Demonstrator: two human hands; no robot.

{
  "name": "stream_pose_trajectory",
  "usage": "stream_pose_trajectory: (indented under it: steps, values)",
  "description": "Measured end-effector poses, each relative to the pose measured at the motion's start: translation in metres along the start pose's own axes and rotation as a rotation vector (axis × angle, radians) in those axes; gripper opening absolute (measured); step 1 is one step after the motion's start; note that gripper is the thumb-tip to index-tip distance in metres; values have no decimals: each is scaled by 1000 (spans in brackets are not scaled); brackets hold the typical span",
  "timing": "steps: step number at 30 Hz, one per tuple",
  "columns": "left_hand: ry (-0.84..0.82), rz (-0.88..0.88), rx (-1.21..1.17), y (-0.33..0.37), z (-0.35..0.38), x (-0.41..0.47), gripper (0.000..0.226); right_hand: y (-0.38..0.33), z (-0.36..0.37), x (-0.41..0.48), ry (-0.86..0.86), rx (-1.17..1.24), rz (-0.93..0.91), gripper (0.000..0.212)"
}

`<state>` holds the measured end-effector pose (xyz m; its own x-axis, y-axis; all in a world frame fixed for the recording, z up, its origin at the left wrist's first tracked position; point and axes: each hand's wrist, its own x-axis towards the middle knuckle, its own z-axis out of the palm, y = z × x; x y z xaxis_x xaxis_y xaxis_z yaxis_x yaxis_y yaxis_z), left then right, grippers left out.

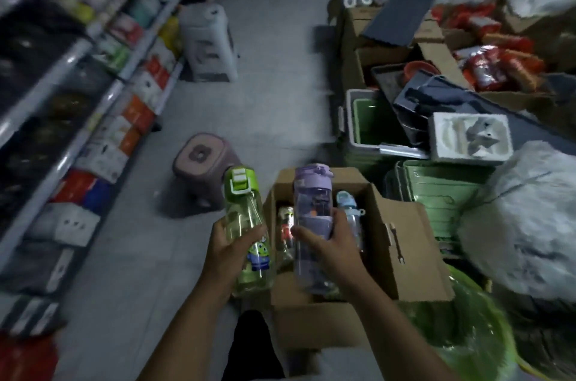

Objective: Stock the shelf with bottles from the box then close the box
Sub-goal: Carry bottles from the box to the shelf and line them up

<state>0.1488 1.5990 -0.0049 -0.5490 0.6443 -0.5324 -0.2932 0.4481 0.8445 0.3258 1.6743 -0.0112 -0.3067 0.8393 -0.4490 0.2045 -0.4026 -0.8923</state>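
Nearest, the left hand (pixel 229 251) curls round a green bottle (pixel 244 218), the right hand (pixel 332 251) round a purple bottle (pixel 311 209), both at the open box (pixel 405 243) at five o'clock. The shelf (pixel 71 50) runs at nine o'clock; carrying each one-handed could let a smooth bottle slip.

Green bottle (pixel 246 224), purple bottle (pixel 312 224): glossy clear plastic, probably; box (pixel 402 243): matt cardboard.

The shelf (pixel 71 59) is seen down the left, the box (pixel 402 243) set on the floor (pixel 274 100) right of it. A first bottle (pixel 246 224) is held left of the box, a second bottle (pixel 311 203) over it, a third bottle (pixel 350 209) inside. A stool (pixel 202 159) is placed beyond, crates (pixel 436 193) right.
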Motion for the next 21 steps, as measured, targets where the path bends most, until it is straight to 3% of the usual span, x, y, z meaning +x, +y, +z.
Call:
stream_pose_trajectory:
  steps: [5, 15, 21]
  values:
    - [251, 12, -149, -34, -83, -106, 40, 8, 66, -64, -264, -147, -34, 47]
    - [796, 92, -449, -129, -289, -319, 50, 37, 281, -264, -906, -376, -277, 44]
    - [1050, 134, -519, -216, -427, -465, 42, 103, 409, -441, -1135, -437, -310, 54]
